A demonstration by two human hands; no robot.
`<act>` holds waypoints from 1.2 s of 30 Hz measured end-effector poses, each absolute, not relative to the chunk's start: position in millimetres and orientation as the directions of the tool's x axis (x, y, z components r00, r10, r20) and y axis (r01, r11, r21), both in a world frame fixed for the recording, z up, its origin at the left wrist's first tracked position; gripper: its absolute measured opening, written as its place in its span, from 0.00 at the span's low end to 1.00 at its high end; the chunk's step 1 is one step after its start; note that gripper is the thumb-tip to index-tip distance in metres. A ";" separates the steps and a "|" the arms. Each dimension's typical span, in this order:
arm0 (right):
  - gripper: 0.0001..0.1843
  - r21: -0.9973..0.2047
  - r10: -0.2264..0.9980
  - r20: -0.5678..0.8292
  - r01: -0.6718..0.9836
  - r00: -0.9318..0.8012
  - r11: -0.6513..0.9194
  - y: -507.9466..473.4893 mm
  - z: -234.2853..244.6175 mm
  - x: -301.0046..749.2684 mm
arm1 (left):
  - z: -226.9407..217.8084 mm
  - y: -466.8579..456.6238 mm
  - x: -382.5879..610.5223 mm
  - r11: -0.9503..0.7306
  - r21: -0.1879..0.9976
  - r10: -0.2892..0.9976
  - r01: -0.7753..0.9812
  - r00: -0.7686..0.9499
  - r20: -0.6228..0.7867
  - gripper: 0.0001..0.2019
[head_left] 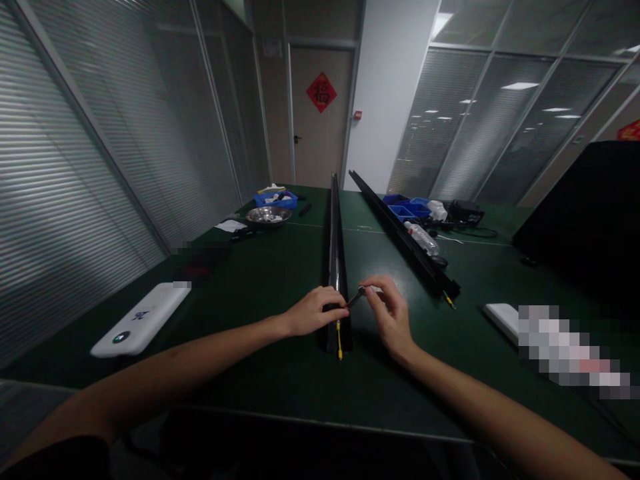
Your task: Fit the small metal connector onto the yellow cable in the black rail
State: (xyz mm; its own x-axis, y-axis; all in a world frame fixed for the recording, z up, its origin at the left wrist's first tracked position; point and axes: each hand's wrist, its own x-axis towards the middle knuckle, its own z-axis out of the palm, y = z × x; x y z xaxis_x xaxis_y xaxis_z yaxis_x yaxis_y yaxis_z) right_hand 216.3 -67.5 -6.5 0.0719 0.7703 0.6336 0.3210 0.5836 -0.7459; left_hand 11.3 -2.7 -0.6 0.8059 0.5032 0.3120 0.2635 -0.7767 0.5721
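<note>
A long black rail (pixel 335 230) lies lengthwise on the green table (pixel 280 280), its near end in front of me. My left hand (pixel 317 311) is closed over the rail a little short of that end. Between the thumb and fingers of my right hand (pixel 390 317) is a small metal wrench (pixel 355 297); its lower tip reaches the left fingertips at the rail's right edge. What the wrench tip meets is hidden by those fingers. From the near end of the rail sticks out a short yellow wire (pixel 340 340) with a terminal on it.
Right of centre lies a second black rail (pixel 400 230), with a plastic bottle (pixel 423 239) and blue bins (pixel 407 208) beyond it. A metal bowl (pixel 269 215) and a blue basket (pixel 276 199) stand far left. White power banks flank me, one at left (pixel 143 320).
</note>
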 end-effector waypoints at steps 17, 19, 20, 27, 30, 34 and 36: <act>0.09 -0.674 0.706 0.707 0.337 0.038 0.657 -64.2 -5.5 216.7 | 0.5 -5.5 11.9 -0.771 0.578 0.519 0.267 0.790 0.326 0.14; 0.09 -0.682 0.713 0.700 0.339 0.045 0.648 -65.2 -4.7 215.8 | -0.3 -4.7 11.8 -0.776 0.573 0.512 0.264 0.793 0.329 0.14; 0.09 -0.686 0.717 0.696 0.339 0.048 0.643 -65.8 -4.3 215.3 | -0.8 -4.1 11.8 -0.779 0.569 0.508 0.262 0.795 0.330 0.14; 0.08 -0.702 0.738 0.674 0.337 0.030 0.627 -69.1 -2.3 213.8 | -3.5 -1.6 12.1 -0.789 0.556 0.496 0.260 0.804 0.327 0.15; 0.08 -0.703 0.737 0.676 0.328 0.032 0.631 -68.3 -3.0 214.7 | -3.5 -1.4 11.7 -0.784 0.557 0.506 0.273 0.801 0.320 0.15; 0.09 -0.702 0.730 0.682 0.316 0.038 0.639 -65.7 -5.0 215.6 | -2.2 -2.0 11.4 -0.773 0.571 0.514 0.274 0.799 0.313 0.15; 0.10 -0.701 0.730 0.683 0.317 0.038 0.639 -65.1 -5.4 215.6 | -1.5 -2.7 11.4 -0.771 0.575 0.518 0.274 0.795 0.315 0.15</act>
State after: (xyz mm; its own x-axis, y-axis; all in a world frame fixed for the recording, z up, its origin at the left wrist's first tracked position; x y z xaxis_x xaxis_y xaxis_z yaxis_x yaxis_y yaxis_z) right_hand 215.6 -65.1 -5.4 0.0384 0.7296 0.6828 0.3170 0.6391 -0.7007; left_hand 11.4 -2.7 -1.5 0.7953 0.5177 0.3153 0.2737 -0.7708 0.5753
